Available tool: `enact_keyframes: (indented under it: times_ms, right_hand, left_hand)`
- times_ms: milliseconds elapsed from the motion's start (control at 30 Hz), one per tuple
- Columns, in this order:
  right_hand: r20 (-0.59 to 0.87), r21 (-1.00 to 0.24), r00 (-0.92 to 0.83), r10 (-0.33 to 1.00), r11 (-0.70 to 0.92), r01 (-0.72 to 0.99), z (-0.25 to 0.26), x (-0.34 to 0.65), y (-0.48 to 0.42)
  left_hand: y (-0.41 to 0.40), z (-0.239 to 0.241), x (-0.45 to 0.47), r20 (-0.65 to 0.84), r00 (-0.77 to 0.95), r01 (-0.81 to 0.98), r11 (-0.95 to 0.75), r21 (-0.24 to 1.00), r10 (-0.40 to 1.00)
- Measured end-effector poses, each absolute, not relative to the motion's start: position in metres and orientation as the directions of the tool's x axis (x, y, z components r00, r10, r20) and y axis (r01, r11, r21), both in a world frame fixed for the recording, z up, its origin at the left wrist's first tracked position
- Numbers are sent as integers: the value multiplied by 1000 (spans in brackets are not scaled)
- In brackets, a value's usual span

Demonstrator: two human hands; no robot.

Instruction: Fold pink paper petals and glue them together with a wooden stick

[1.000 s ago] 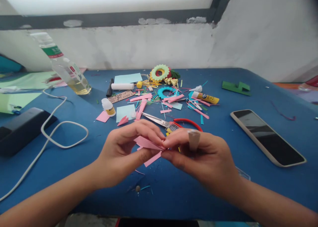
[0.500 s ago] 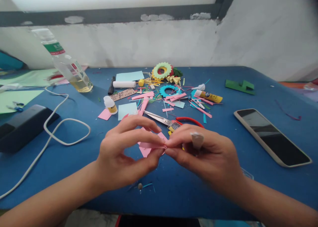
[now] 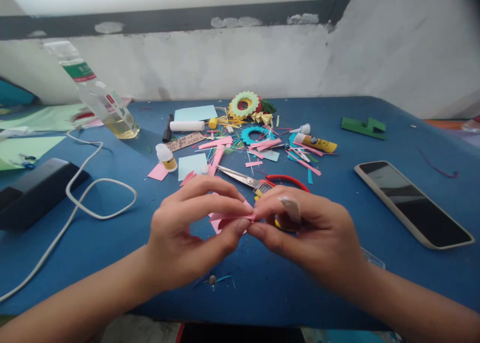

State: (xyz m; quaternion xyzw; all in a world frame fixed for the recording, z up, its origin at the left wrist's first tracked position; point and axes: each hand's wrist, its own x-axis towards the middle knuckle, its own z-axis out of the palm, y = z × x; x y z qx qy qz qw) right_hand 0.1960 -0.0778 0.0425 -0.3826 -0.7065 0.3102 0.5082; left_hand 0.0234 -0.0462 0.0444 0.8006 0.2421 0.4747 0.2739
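Observation:
Between both hands is a small folded piece of pink paper (image 3: 236,217). My left hand (image 3: 195,228) pinches it between thumb and fingers from the left. My right hand (image 3: 303,228) pinches its right end with thumb and index finger, close to the left fingertips. A whitish wrap or scrap (image 3: 291,209) sits on a right finger. More pink paper lies on the table just behind the held piece, partly hidden by my fingers. Beyond the hands rest open scissors (image 3: 245,179) with red and yellow handles, partly covered by my right hand.
Paper scraps, a glue bottle (image 3: 166,158), a yellow tube (image 3: 317,143) and toothed paper rings (image 3: 244,105) lie farther back on the blue table (image 3: 150,253). A phone (image 3: 412,203) is at right. At left are a bottle (image 3: 108,113), white cable (image 3: 78,193) and black case (image 3: 37,195).
The fingertips have shifted slightly along the pink paper, and its folded edge shows more between the left thumb and fingers. Both hands keep their pinch.

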Motion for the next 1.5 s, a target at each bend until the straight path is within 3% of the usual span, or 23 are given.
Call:
enact_keyframes:
  times_ms: [500, 900, 1067, 1200, 1333, 1500]
  right_hand:
    - [487, -839, -209, 848, 521, 159, 37, 198, -75]
    - [598, -719, -287, 748, 659, 220, 36, 203, -71]
    - [637, -662, -326, 698, 713, 233, 39, 205, -74]
    - [696, -562, -344, 630, 777, 283, 40, 206, -78]
    - [754, -366, -380, 536, 823, 434, 42, 209, -78]
    - [764, -93, -501, 407, 837, 539, 47, 217, -76]
  left_hand:
    - [-48, 46, 25, 689, 412, 259, -801, 539, 597]
    - [-47, 48, 27, 711, 428, 268, -830, 489, 558]
    - [-45, 48, 24, 790, 401, 263, -884, 386, 465]
    - [-43, 46, 16, 833, 362, 276, -902, 333, 419]
    - [-41, 43, 13, 814, 407, 254, -908, 334, 414]
    - [-43, 44, 20, 726, 452, 104, -839, 534, 518]
